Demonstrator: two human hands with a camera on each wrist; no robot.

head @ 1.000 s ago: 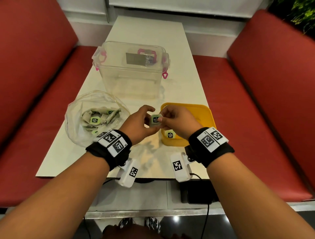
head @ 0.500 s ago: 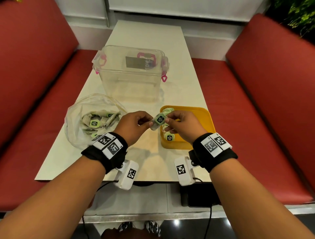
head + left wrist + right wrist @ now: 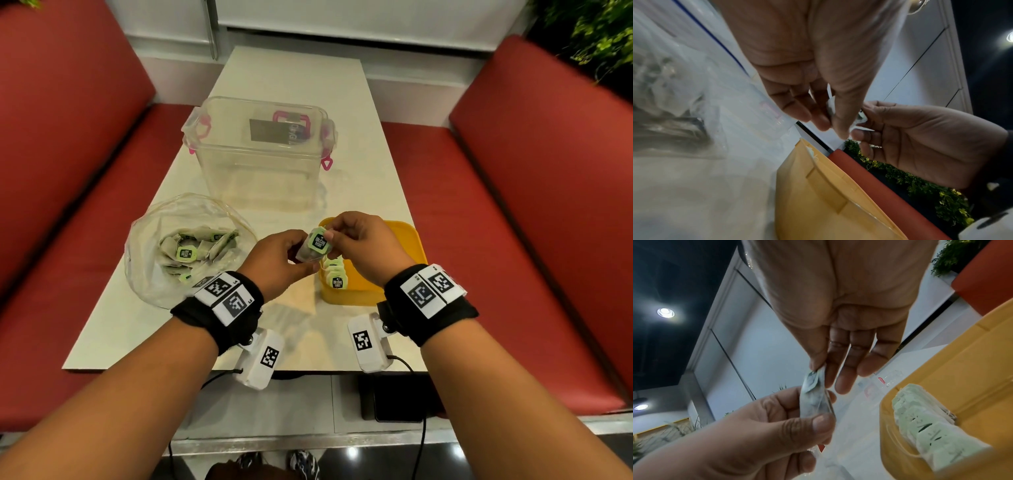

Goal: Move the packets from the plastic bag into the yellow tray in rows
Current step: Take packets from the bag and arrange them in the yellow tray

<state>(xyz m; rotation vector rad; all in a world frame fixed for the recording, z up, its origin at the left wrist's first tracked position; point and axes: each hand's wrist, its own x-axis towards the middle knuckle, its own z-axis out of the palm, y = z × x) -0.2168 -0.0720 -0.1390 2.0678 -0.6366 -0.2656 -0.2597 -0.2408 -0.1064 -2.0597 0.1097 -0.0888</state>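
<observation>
Booth seating. Pale table (image 3: 294,78) runs from 6 toward 12 o'clock, narrow end at the wall. Red padded bench (image 3: 472,192) at 3 o'clock, its backrest (image 3: 561,144) rising to the right; matching red bench (image 3: 68,205) at 9 o'clock. White wall (image 3: 342,20) with a sill across 12 o'clock. Green foliage (image 3: 603,37) at 1 to 2 o'clock behind the right backrest. Light tiled floor (image 3: 274,404) at 6 o'clock under the table edge. Dark ceiling with a round recessed lamp (image 3: 665,313), lit, in the right wrist view.
</observation>
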